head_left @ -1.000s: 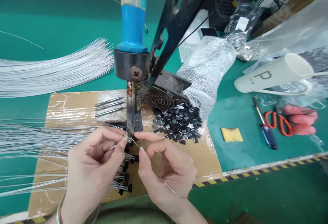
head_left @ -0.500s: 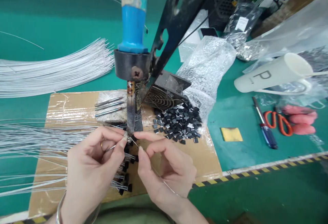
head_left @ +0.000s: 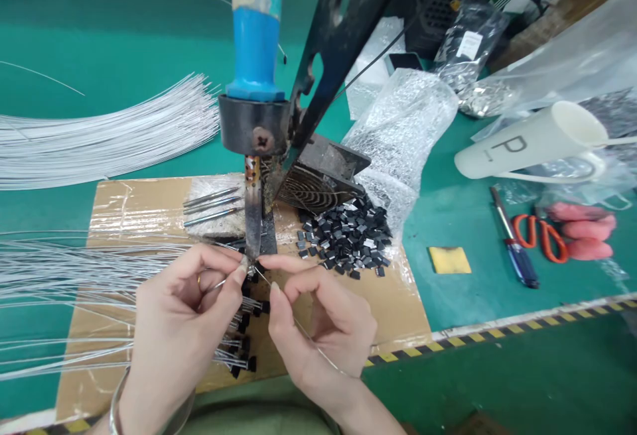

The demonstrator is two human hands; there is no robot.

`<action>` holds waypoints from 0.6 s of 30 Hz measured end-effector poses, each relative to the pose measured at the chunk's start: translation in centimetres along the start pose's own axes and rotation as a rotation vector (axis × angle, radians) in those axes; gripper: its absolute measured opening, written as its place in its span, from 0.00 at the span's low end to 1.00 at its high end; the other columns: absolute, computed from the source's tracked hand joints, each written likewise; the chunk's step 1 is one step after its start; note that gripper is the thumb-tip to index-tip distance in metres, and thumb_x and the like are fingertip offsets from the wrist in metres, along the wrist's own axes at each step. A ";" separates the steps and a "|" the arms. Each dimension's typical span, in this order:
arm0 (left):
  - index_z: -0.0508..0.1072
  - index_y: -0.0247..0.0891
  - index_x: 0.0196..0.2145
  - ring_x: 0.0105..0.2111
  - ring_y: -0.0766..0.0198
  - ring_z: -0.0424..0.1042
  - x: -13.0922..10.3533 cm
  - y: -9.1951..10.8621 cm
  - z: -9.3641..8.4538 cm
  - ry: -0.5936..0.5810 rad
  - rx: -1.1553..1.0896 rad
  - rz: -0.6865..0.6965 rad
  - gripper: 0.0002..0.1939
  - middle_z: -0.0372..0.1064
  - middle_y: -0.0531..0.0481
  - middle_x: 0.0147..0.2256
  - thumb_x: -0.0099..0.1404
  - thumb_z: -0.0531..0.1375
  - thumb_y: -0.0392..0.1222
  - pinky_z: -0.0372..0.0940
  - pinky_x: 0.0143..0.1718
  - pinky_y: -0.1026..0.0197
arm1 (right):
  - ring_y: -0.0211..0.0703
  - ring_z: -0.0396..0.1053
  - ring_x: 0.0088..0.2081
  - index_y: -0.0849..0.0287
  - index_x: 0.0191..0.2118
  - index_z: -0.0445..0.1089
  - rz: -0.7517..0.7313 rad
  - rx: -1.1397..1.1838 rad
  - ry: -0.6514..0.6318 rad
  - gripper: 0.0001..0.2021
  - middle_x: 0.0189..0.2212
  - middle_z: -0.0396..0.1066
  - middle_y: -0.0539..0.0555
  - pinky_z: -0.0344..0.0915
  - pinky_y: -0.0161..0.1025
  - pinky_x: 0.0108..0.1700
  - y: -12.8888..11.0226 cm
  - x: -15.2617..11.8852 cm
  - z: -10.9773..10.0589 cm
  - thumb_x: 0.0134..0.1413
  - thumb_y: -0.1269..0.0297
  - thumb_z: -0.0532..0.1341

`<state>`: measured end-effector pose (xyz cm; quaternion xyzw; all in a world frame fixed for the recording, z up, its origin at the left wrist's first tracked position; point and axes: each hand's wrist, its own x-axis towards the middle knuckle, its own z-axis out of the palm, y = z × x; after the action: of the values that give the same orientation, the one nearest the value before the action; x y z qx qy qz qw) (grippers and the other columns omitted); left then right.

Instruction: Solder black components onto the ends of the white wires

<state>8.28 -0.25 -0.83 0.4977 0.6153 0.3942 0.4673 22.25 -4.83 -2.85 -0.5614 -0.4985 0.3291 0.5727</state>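
Note:
A blue-handled soldering iron (head_left: 255, 50) hangs tip down in a black metal bracket (head_left: 318, 57). Just below its tip, my left hand (head_left: 184, 315) pinches a thin grey wire, whose end sits beside the tip. Between thumb and fingers of my right hand (head_left: 323, 329) runs a thin strand of solder wire (head_left: 263, 276); it reaches up to the tip and trails back over the wrist. My right index fingertip is near a small black connector (head_left: 253, 269) at the tip. Finished-looking wires with black connector ends (head_left: 243, 345) lie under my left hand.
A pile of small black connectors (head_left: 348, 236) lies right of the iron beside a fan (head_left: 318, 186). Bundled white wires (head_left: 109, 143) lie at left. Cardboard (head_left: 393, 309) covers the work spot. Further right are a yellow sponge (head_left: 450, 260), a screwdriver (head_left: 520, 262), orange-handled scissors (head_left: 552, 243) and a white mug (head_left: 532, 143).
Both hands stay at the iron's tip with almost the same grip. The iron and bracket appear slightly further left in the view.

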 end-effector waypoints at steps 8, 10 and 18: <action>0.78 0.39 0.25 0.17 0.73 0.64 0.1 0.2 0.1 0.014 0.023 -0.012 0.04 0.74 0.54 0.21 0.56 0.68 0.38 0.59 0.16 0.74 | 0.47 0.86 0.44 0.54 0.31 0.70 0.038 0.050 0.003 0.11 0.45 0.86 0.57 0.81 0.41 0.48 0.3 0.0 0.1 0.56 0.79 0.66; 0.78 0.40 0.25 0.17 0.73 0.63 0.1 0.2 0.1 0.015 0.033 -0.005 0.04 0.75 0.54 0.22 0.56 0.68 0.38 0.59 0.16 0.73 | 0.48 0.86 0.45 0.54 0.31 0.69 0.040 0.048 0.005 0.11 0.45 0.86 0.57 0.82 0.41 0.48 0.3 0.1 0.1 0.57 0.79 0.66; 0.78 0.41 0.26 0.18 0.72 0.67 -0.1 0.0 0.0 0.036 0.036 -0.001 0.03 0.77 0.54 0.24 0.56 0.68 0.37 0.61 0.17 0.73 | 0.50 0.86 0.45 0.53 0.31 0.69 0.013 0.000 0.012 0.11 0.44 0.86 0.57 0.83 0.43 0.49 -0.1 0.3 0.3 0.55 0.79 0.65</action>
<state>8.30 -0.38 -0.78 0.4984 0.6308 0.3920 0.4472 22.07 -4.49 -2.73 -0.5668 -0.4914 0.3294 0.5734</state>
